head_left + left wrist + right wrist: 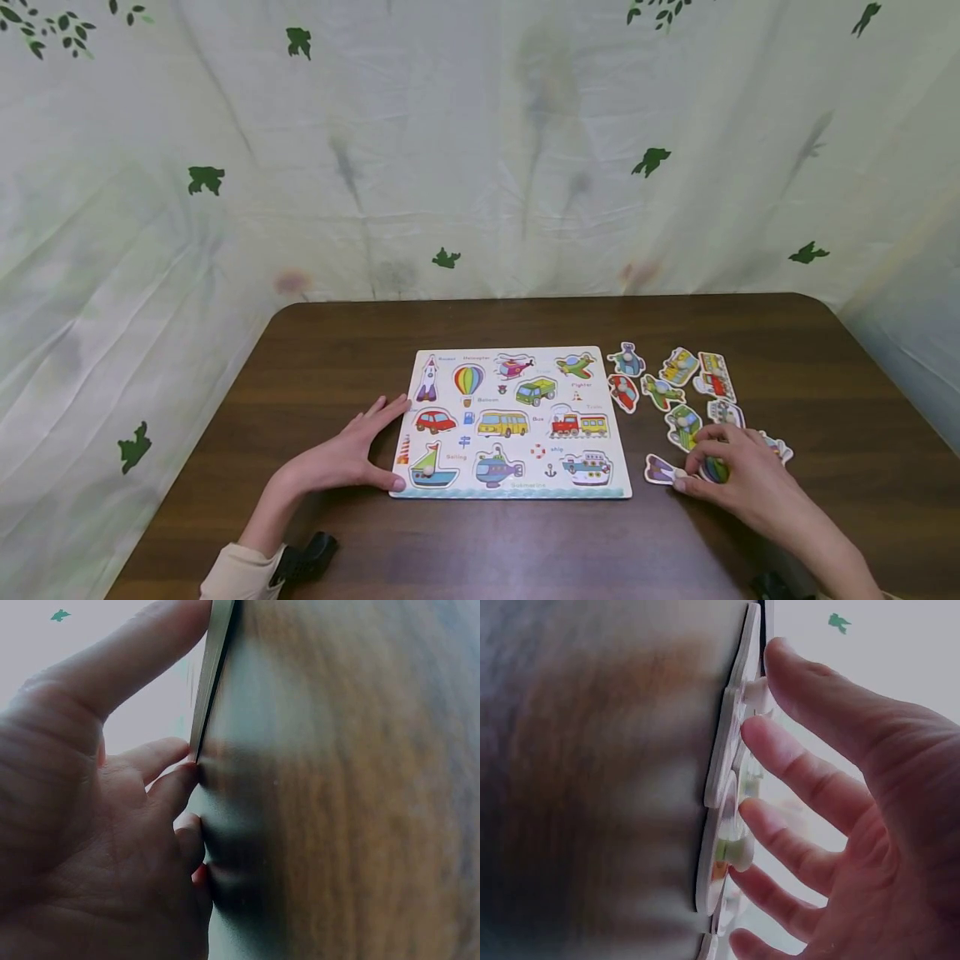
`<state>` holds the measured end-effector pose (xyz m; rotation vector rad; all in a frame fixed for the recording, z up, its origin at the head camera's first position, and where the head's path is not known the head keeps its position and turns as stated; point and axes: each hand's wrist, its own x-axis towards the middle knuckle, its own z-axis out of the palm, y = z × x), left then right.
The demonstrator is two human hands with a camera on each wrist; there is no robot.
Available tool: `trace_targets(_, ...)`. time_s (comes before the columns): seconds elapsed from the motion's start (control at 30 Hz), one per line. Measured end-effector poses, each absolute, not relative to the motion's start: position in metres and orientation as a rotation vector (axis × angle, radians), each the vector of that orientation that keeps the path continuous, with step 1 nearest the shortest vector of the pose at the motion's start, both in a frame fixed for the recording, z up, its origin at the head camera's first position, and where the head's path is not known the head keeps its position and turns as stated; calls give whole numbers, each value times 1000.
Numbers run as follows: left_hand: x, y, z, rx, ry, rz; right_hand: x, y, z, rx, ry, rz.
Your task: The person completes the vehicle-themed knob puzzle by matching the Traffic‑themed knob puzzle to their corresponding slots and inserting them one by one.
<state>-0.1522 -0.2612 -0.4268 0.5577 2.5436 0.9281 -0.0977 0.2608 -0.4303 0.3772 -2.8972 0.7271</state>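
A wooden peg puzzle board (517, 492) with printed vehicles lies flat on the table. My left hand (348, 446) is spread along its left side, thumb at the front corner and fingertips by the edge; in the left wrist view the thumb meets the board's rim (214, 667). Right of the board, my right hand (738, 475) pinches a rocket puzzle piece (660, 471) between thumb and index finger, at its small knob (757, 694). The piece lies low at the tabletop. A striped balloon piece (714, 471) shows partly under the same hand.
Several loose pieces lie behind the right hand, among them a red car (622, 393), a green plane (662, 392), a yellow bus (678, 367) and a train (715, 377). A leaf-print curtain (480, 167) hangs behind the brown table (337, 333).
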Motion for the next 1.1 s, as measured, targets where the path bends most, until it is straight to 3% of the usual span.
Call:
trace_targets(0.67,-153,-262,-429,574,2547,932,-98,259,-429,377,-2920,779)
trace_targets(1.1,-153,-262,-428,559,2548,916,-99,267,-434,548,-2793,825)
